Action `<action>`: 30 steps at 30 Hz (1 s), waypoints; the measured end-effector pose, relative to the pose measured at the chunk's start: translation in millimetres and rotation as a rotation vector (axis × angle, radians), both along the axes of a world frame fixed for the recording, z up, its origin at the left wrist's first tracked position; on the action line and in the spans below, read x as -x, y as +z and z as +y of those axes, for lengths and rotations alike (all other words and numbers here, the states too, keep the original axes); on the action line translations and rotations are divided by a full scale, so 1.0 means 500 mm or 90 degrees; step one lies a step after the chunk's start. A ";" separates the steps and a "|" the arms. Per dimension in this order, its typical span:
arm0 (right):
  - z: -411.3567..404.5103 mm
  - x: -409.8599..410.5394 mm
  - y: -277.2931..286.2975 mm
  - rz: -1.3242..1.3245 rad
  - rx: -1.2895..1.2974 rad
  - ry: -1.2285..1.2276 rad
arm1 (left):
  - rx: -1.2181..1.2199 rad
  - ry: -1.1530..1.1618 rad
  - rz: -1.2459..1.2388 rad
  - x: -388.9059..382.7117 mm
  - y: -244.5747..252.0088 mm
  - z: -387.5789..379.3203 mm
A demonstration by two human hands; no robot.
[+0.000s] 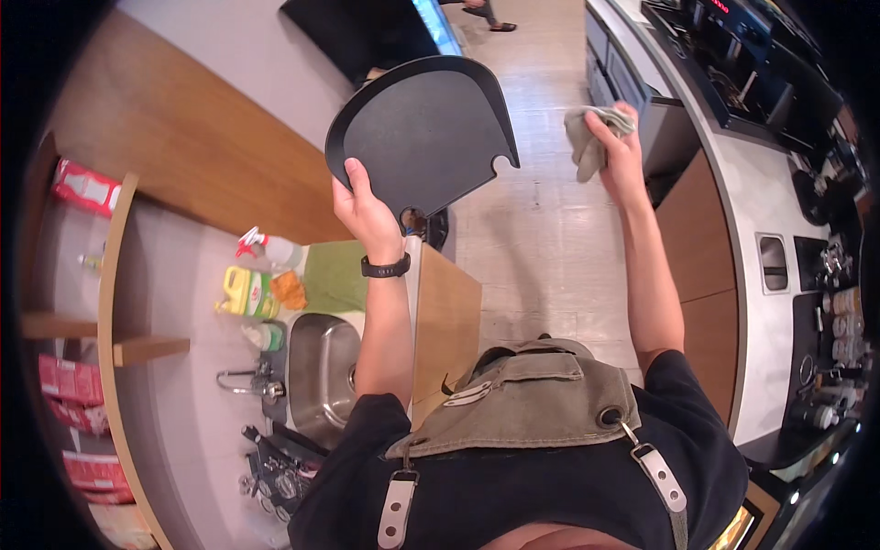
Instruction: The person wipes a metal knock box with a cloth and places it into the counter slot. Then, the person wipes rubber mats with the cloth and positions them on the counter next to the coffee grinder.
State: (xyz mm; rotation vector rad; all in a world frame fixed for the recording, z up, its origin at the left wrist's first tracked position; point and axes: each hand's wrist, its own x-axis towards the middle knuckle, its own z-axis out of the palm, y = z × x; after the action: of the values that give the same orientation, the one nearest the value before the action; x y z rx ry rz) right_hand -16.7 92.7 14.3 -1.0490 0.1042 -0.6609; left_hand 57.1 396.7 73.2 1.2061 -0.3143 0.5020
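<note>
My left hand (364,206) grips the lower left edge of a black tamping mat (426,130), thumb on its flat inner face. The mat has a raised curved rim along the far side and a round notch at its right corner. It is held up in the air, tilted toward me. A crumpled grey-green cloth (588,137) is bunched in my right hand (619,151), off to the right and apart from the mat. A dark band sits on my left wrist.
At left, a steel sink (323,371) with a faucet (254,385) adjoins a green towel (337,275), a spray bottle (278,251) and a yellow jug (247,292). On the right runs a counter (742,206) with an espresso machine (749,62). A person's foot (502,27) shows far ahead.
</note>
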 end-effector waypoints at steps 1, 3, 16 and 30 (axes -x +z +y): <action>-0.015 0.009 0.038 0.052 0.191 -0.056 | 0.004 -0.012 0.005 -0.011 -0.007 -0.020; -0.055 0.029 0.099 0.051 0.249 0.072 | 0.000 -0.042 0.030 -0.035 -0.023 -0.061; -0.133 -0.078 0.183 0.052 0.255 -0.218 | 0.195 -0.390 0.278 -0.225 -0.148 -0.267; -0.018 -0.404 0.048 0.181 1.144 -0.157 | 0.240 -0.505 0.357 -0.512 -0.107 -0.434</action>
State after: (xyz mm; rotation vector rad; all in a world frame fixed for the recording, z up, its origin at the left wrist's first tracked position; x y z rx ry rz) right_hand 185.2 83.7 38.4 -2.8941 -0.1759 -0.7568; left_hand 313.2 179.7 19.5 0.7245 -0.1786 -0.4513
